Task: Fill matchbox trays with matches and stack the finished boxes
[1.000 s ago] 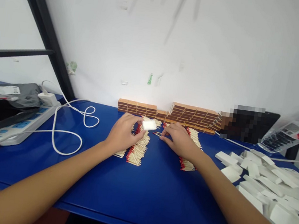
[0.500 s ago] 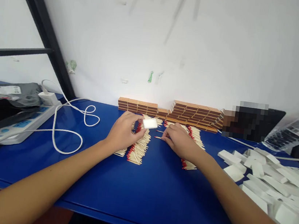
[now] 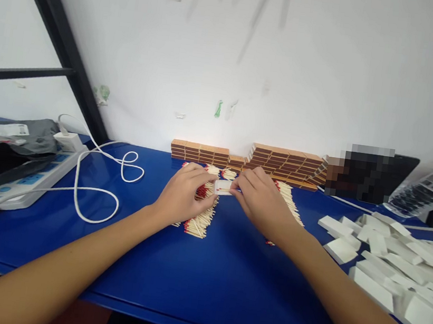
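Between finger and thumb, my left hand [image 3: 185, 192] grips a small white matchbox tray [image 3: 220, 184], held tilted with its hollow toward me. My right hand [image 3: 262, 197] pinches a match [image 3: 225, 189] whose red head lies over the tray's inside. Whether more than one match is in those fingers I cannot tell. Under and beside my left hand lies a pile of red-headed matches [image 3: 201, 224] on the blue table. Another pile of matches [image 3: 289, 199] is partly hidden behind my right hand.
Stacked brown matchboxes [image 3: 283, 165] stand along the wall, with a lower stack [image 3: 199, 153] to their left. Many loose white trays [image 3: 399, 255] are heaped at right. A white cable [image 3: 78, 181] and power strip [image 3: 47, 177] lie at left. A dark tablet-like screen [image 3: 393, 177] leans behind.
My right hand has moved left and brought the match from above the table to the tray. My left hand has tipped the tray so its inside shows.
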A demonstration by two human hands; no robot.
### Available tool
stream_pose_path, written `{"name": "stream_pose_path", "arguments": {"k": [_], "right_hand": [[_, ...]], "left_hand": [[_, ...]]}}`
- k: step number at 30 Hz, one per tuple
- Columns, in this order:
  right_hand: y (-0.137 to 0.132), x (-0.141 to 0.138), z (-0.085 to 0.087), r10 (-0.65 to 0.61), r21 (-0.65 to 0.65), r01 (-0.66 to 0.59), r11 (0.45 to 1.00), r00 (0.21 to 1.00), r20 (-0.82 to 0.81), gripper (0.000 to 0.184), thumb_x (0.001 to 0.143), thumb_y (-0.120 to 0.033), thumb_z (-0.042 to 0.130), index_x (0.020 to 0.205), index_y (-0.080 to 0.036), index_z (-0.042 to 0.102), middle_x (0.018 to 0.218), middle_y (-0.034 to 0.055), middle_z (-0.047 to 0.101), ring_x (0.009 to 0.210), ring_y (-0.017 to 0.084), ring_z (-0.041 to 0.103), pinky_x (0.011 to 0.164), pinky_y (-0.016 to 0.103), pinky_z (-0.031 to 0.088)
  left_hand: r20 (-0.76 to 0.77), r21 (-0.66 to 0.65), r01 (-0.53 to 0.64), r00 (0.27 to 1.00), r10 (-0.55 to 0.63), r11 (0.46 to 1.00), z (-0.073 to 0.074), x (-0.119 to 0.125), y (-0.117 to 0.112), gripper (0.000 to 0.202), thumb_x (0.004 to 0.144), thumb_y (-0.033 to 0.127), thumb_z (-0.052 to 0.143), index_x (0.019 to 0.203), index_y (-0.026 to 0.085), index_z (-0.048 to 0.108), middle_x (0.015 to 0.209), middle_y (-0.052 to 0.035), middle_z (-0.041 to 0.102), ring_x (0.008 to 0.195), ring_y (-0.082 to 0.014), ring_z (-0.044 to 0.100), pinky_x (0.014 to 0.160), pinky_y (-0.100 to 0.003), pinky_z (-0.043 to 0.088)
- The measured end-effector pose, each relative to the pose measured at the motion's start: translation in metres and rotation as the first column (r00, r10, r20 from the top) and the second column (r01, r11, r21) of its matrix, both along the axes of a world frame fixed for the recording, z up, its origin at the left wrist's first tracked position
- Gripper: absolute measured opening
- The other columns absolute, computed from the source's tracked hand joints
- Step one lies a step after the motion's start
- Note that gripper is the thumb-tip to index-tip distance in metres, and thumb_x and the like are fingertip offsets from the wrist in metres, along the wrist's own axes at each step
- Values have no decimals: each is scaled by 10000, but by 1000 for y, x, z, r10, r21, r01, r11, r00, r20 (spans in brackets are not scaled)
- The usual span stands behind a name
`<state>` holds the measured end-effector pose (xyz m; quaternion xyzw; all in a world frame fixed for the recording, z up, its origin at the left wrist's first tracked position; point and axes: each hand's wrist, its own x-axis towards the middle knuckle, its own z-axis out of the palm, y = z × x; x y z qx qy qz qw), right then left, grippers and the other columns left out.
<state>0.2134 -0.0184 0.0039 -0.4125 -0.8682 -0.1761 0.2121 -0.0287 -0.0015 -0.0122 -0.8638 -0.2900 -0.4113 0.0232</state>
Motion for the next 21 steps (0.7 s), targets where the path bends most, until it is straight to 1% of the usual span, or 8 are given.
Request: {"name": "stream_pose_path", "arguments": {"k": [3,7,10,12,14,16,18,21], "right_hand": [[-2,-3,-3,16,2,-17,1000,1000,17,262,1115,-245,477,970,-207,692,969,140,672,943,310,510,845,443,408],[-4,-5,-6,71,-50,-73,996,996,-47,229,1110,-235,502,980,-202,687,970,128,670,951,298,514,864,430,426],[-4,-5,-7,96,-60,-101,993,992,-84,228,1109,-234,499,990,-199,691,978,127,670,958,295,518,871,431,441],[-2,-1,-5,111,-46,-118,992,985,-131,222,1105,-239,503,998,-202,694,991,127,674,966,293,522,876,438,451],[3,7,-3,109,-19,-115,993,975,-192,220,1104,-255,509,999,-207,696,994,122,681,961,287,529,881,444,459],[11,21,-3,50,21,-46,999,971,-233,227,1099,-272,517,988,-208,705,982,120,684,957,288,539,881,451,459],[21,36,-7,-70,53,85,995,971,-227,232,1082,-286,537,977,-205,727,975,130,683,989,310,545,874,466,450],[35,56,-21,-207,2,209,978,969,-137,242,1050,-317,570,974,-202,770,1046,154,703,1061,348,548,871,493,444]], "left_hand": [[-19,-17,47,999,-48,999,2,1,-1,274,939,207,752,1212,194,750,1069,-92,797,1055,-291,683,952,-496,606],[-29,-73,74,997,-76,995,1,0,1,264,951,231,766,1214,203,764,1037,-79,806,1042,-287,690,958,-497,607],[-9,-63,95,995,-96,993,-3,-1,3,282,956,244,777,1232,189,770,1037,-78,817,1045,-284,690,965,-492,606],[2,-51,74,997,-74,996,-5,-2,5,295,955,247,783,1243,183,772,1044,-82,819,1045,-282,691,954,-485,608],[25,-44,8,1000,-7,999,-5,-3,6,316,941,244,802,1250,183,774,1060,-88,817,1049,-284,692,935,-476,611],[55,-50,-69,996,72,996,-4,-4,6,346,921,233,823,1260,189,775,1066,-84,817,1043,-279,696,926,-467,609],[78,-64,-123,989,128,990,-2,-4,6,340,915,238,832,1248,195,780,1046,-72,816,1018,-270,700,917,-455,605],[92,-84,-152,983,160,985,0,-4,5,290,922,256,824,1205,202,787,1033,-63,816,1004,-264,701,907,-447,599]]}}
